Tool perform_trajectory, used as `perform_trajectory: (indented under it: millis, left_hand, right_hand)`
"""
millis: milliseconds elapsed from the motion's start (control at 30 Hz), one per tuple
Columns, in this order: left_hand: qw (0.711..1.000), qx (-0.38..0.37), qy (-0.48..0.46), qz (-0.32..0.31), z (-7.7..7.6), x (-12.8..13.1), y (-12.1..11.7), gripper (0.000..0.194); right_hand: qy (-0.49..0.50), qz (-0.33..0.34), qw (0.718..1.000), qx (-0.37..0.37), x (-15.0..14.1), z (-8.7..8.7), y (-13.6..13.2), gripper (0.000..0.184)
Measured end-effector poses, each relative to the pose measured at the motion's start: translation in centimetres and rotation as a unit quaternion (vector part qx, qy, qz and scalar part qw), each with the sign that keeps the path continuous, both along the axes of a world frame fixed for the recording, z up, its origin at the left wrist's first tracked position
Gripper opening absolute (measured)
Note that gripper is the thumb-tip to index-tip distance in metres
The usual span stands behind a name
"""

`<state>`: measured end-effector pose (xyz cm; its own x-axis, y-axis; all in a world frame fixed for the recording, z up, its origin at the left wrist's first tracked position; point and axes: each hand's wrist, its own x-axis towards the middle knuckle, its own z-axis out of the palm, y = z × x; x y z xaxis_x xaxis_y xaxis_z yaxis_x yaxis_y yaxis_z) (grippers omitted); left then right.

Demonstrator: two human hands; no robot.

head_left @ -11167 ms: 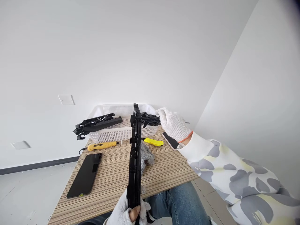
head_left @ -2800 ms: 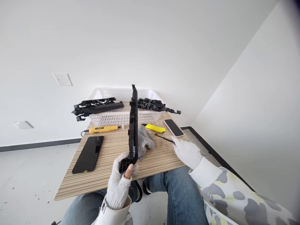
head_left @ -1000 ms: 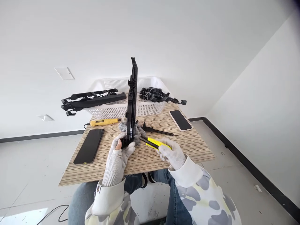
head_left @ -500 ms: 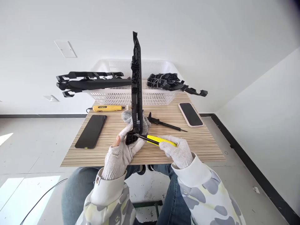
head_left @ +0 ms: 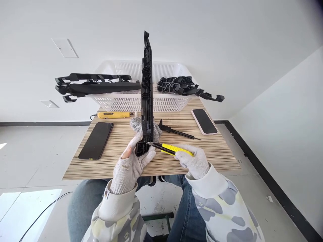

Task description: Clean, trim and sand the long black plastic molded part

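Observation:
A long black plastic trim piece (head_left: 147, 90) stands nearly upright in front of me, its lower end gripped by my left hand (head_left: 131, 162), which wears a white glove with the thumb tip bare. My right hand (head_left: 193, 161), gloved too, is closed around a yellow and black utility knife (head_left: 174, 149). The knife's blade points left and its tip is at the lower end of the trim piece; whether it touches I cannot tell. Behind that end lies a grey speckled cloth or glove (head_left: 136, 124), partly hidden. A black caliper (head_left: 176, 131) rests to its right.
A white plastic basket (head_left: 113, 103) stands at the back, with black trim pieces (head_left: 101, 88) across its left side and a bundled stack (head_left: 176, 86) on its right. On the striped table (head_left: 88, 169) lie a dark phone (head_left: 96, 140), a pink-edged phone (head_left: 205, 121) and a yellow corded tool (head_left: 113, 115).
The knife and my right hand have shifted slightly right, the blade tip a little up and right. My left hand keeps its hold on the trim piece. The view has moved slightly.

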<state>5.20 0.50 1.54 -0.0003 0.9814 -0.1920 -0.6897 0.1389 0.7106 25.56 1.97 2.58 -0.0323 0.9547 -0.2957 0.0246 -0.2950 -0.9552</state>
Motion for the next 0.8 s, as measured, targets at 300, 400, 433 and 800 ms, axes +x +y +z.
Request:
perform_trajectory:
  millis: [300,400,433,800]
  left_hand:
    - [1.0,0.005,-0.011,-0.018,-0.42,-0.21,0.1,0.048]
    - [1.0,0.002,-0.013,-0.024,-0.41,-0.38,0.25,0.049]
    - [1.0,-0.002,-0.011,-0.028,-0.46,-0.45,0.31,0.05]
    - [0.999,-0.004,-0.005,-0.036,-0.45,-0.4,0.45,0.057]
  right_hand:
    - [-0.004,0.018,1.0,-0.001,0.18,-0.33,0.14,0.043]
    - [-0.005,0.01,1.0,0.0,0.26,-0.46,0.18,0.043]
    - [-0.002,0.005,1.0,-0.004,0.28,-0.5,0.18,0.043]
    - [-0.012,0.014,1.0,0.006,0.38,-0.73,0.34,0.045]
